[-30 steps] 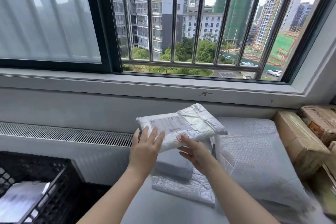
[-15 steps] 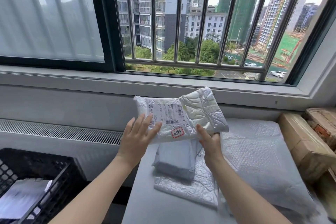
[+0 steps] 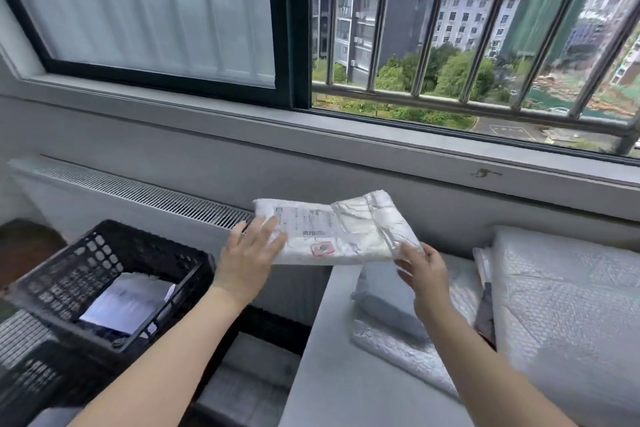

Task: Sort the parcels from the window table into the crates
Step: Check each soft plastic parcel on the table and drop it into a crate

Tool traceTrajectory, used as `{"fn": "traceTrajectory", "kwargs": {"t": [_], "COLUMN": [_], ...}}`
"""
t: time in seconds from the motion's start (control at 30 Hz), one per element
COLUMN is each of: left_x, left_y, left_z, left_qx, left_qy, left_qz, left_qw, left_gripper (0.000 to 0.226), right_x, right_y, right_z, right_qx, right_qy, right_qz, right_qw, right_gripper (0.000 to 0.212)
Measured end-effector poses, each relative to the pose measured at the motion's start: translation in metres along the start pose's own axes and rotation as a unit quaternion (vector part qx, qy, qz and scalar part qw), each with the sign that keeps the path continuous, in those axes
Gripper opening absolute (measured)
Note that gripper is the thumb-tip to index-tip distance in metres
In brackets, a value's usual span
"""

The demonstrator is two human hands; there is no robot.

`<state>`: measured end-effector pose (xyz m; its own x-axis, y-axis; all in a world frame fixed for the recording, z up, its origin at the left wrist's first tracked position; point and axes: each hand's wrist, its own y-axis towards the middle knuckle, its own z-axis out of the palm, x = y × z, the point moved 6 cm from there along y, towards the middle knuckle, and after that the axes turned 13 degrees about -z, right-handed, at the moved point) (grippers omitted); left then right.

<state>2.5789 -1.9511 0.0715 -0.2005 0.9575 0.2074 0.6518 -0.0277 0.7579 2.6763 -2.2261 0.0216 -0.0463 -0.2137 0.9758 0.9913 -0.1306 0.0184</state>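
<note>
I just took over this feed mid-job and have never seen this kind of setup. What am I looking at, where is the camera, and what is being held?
There is no machine here: a person works with two bare hands, and the single picture comes from a wide-angle camera on their head, looking forward and down. The left hand and right hand hold a white padded parcel in the air by its two ends, its printed label facing up. To the right is the window table, where a grey mailer lies on top of a bubble-wrap envelope, beside a large bubble-wrapped package. To the left, lower down, stands a black crate with a white parcel already inside.
</note>
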Motion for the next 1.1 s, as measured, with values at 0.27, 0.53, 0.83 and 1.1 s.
{"fn": "traceTrajectory", "kwargs": {"t": [0.27, 0.53, 0.83, 1.1], "left_x": [0.121, 0.202, 0.208, 0.189], "left_y": [-0.065, -0.113, -0.174, -0.248], "left_z": [0.053, 0.165, 0.273, 0.333], "left_qx": [0.201, 0.384, 0.487, 0.505], "left_qy": [0.030, -0.027, -0.107, -0.144], "left_qz": [-0.115, -0.080, 0.011, 0.016], "left_qw": [0.972, 0.920, 0.867, 0.851], "left_gripper": [0.054, 0.084, 0.086, 0.073], "right_x": [-0.083, -0.164, -0.255, -0.339], "right_y": [-0.040, -0.076, -0.113, -0.126], "right_z": [0.128, 0.222, 0.238, 0.222], "right_qx": [0.078, -0.009, -0.110, -0.104], "right_qy": [-0.063, -0.263, -0.382, -0.434], "right_qz": [0.082, 0.073, 0.155, 0.202], "right_qw": [0.992, 0.962, 0.905, 0.872], "right_gripper": [0.027, 0.024, 0.021, 0.017]}}
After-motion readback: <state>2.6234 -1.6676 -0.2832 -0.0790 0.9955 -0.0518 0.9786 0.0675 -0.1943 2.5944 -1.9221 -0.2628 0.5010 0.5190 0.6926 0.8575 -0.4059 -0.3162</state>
